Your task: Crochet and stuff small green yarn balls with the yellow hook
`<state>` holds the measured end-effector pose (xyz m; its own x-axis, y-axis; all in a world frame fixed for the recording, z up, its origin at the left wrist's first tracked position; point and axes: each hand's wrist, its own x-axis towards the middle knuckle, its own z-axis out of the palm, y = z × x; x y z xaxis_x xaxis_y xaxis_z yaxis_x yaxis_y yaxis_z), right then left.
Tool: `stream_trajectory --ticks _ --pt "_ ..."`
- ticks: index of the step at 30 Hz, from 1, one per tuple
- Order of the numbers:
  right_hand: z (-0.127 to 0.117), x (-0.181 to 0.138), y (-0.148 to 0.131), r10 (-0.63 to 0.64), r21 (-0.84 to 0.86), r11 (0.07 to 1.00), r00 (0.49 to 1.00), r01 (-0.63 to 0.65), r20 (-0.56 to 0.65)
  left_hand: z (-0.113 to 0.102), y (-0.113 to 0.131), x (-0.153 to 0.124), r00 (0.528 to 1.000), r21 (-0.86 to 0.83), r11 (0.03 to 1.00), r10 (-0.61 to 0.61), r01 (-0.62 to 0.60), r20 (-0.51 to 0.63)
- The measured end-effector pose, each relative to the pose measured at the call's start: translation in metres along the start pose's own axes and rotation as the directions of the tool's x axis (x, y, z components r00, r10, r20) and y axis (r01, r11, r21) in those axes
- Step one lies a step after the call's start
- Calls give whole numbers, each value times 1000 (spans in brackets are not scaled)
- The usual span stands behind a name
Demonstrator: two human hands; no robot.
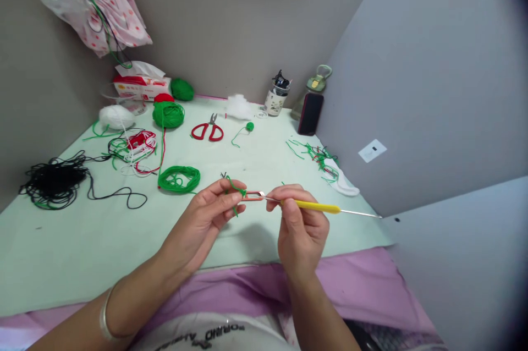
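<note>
My left hand point(210, 216) pinches a small pink metal hair clip point(253, 195) with green yarn point(236, 188) knotted at its near end. My right hand point(299, 224) grips a crochet hook with a yellow handle point(317, 207); its metal tip touches the clip. Both hands hover above the pale green table point(82, 241), close to its front edge. The hook's bare steel tail points right.
On the table lie a green yarn coil point(179, 179), a green ball point(168, 114), a black yarn tangle point(55, 180), red-handled scissors point(207, 130), mixed red, white and green threads point(134, 147), yarn scraps point(319, 155), a tissue box point(141, 86), a cup point(276, 99) and a phone point(310, 113).
</note>
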<state>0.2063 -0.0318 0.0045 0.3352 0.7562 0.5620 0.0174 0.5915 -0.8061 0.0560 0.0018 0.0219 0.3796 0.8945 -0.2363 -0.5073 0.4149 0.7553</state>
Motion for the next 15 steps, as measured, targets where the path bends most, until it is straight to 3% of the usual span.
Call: stream_trajectory --ticks 15 --pt "-1 0 0 14 -67 998 1000 -13 18 1 0 -1 999 -15 1000 -18 19 39"
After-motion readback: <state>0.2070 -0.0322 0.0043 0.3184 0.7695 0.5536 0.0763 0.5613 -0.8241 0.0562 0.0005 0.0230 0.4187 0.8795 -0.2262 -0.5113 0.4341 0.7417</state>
